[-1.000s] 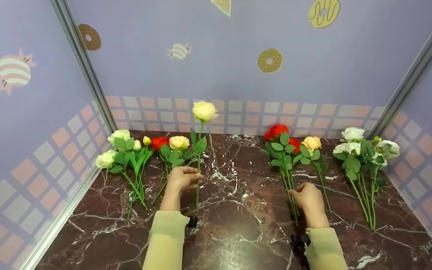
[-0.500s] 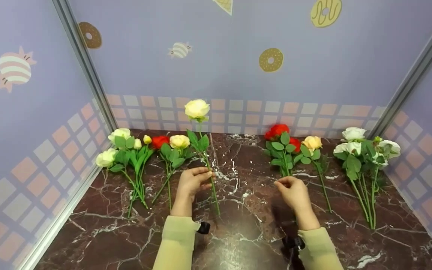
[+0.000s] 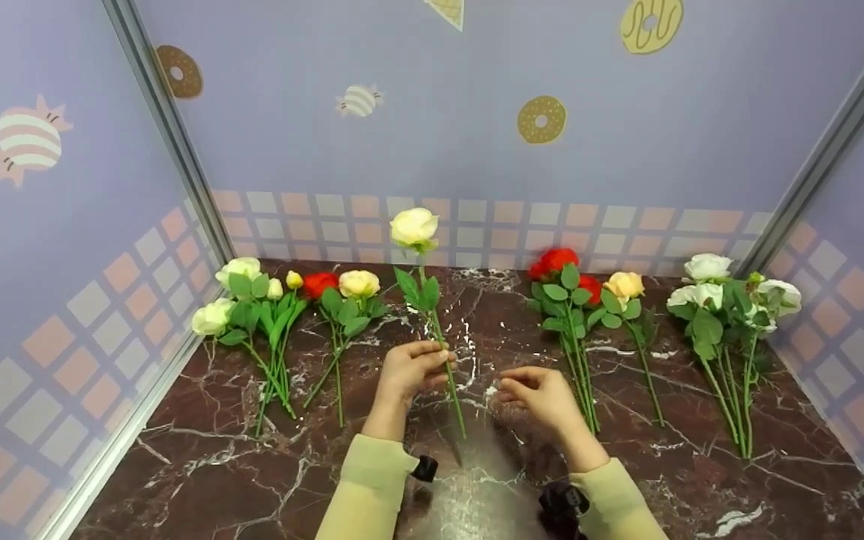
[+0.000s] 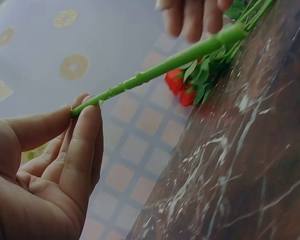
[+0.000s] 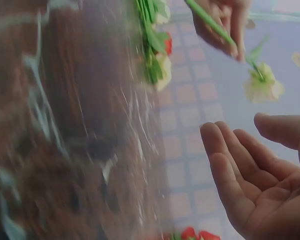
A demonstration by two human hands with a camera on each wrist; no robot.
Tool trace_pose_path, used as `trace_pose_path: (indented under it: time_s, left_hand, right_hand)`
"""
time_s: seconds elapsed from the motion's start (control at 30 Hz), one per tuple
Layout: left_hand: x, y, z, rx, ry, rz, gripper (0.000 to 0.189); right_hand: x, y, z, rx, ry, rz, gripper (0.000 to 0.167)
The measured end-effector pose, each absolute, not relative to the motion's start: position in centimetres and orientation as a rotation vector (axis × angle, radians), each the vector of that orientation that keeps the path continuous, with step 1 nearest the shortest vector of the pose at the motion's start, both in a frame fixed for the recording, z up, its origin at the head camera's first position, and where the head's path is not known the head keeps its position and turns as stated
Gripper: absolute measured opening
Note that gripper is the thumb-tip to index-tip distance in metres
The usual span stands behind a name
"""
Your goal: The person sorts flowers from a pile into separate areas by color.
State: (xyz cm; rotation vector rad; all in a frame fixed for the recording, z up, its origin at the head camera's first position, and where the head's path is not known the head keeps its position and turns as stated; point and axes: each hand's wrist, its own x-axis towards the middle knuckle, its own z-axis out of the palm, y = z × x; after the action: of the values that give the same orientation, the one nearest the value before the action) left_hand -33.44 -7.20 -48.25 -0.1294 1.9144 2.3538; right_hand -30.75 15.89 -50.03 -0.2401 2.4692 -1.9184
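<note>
L hand (image 3: 412,373): pinching pale rose (image 3: 414,227) by stem
R hand (image 3: 544,394): relaxed, nil held, nr stem
Rose: lifted, bloom above L fingertips
Other flwrs (image 3: 556,264): unheld, lying either side of fingers

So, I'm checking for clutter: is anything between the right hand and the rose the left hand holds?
Nothing visible stands between the right hand and the pale yellow rose pinched in the left hand; only a gap shows there, above the tabletop. The red roses farther right lie outside it.
</note>
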Motion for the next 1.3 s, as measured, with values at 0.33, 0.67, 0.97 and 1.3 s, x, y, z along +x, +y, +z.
trace_pose_path:
  time_s: [0.33,0.67,0.97,1.3]
  left_hand:
    - [-33.1,-5.2,-48.9,-0.012,1.933,2.327,0.027]
    - [-32.9,-4.5,-49.1,0.006,1.935,2.310,0.030]
    - [-32.9,-4.5,-49.1,0.022,1.931,2.301,0.033]
    - [-33.7,-6.9,-49.2,-0.074,1.988,2.325,0.031]
  right_hand:
    - [-29.8,13.6,-50.5,-0.332,2.200,-1.922,0.038]
    - [-29.4,12.4,-51.1,-0.318,2.090,-1.977,0.035]
    - [-29.5,12.5,-51.3,-0.292,2.044,-2.016,0.032]
    - [-30.4,14.1,-50.7,-0.211,2.075,-2.093,0.037]
